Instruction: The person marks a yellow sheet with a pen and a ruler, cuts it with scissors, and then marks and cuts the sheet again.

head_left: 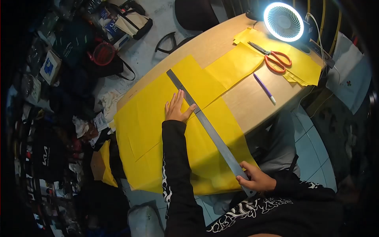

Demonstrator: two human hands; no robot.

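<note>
A long grey metal ruler [215, 137] lies diagonally across a large yellow sheet [148, 118] spread on the table. My left hand [179, 107] rests with fingers apart on the sheet, its thumb and fingertips at the ruler's left edge. At the ruler's near end, my right hand [254, 177] grips it between thumb and fingers, close to the table's front edge. The yellow sheet hangs over that edge. More yellow pieces [237, 65] lie farther back, overlapping it.
Scissors with orange handles [278, 62] and a purple pen [264, 88] lie at the right. A lit ring-shaped fan [283, 22] stands at the back right. Bags [128, 21] and a red round basket [104, 53] are beyond the table's left side.
</note>
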